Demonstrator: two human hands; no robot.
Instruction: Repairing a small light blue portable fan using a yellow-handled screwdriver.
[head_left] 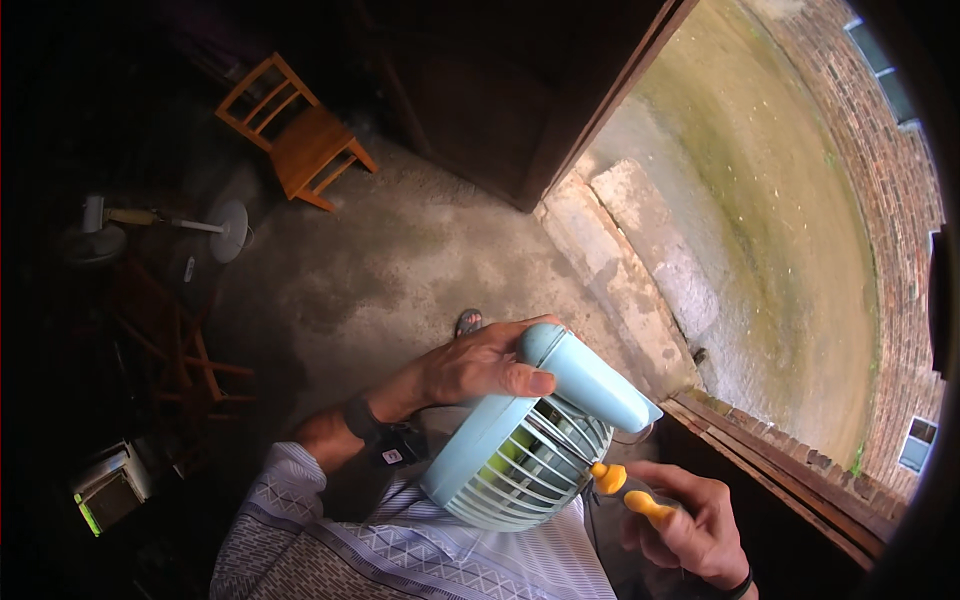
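Note:
My left hand [478, 366] grips the top of a small light-blue fan [585, 375], its thumb lying along the casing. The fan is tilted in front of my lap, and pale bars form its rounded grille [515, 475]. Something green shows behind the bars. In my right hand [700, 525] is a screwdriver [609, 479] with a yellow and grey handle. Its thin shaft runs between the grille bars into the fan; where the tip ends I cannot make out. The right fingers are wrapped round the handle.
An orange-brown wooden chair [312, 145] stands ahead to the left. Nearby is a white round base [230, 231] with a pole, beside dark wooden furniture [200, 370]. A dark door [470, 90] stands ajar at a concrete threshold [625, 265]; beyond lies a yard with a brick wall [845, 130].

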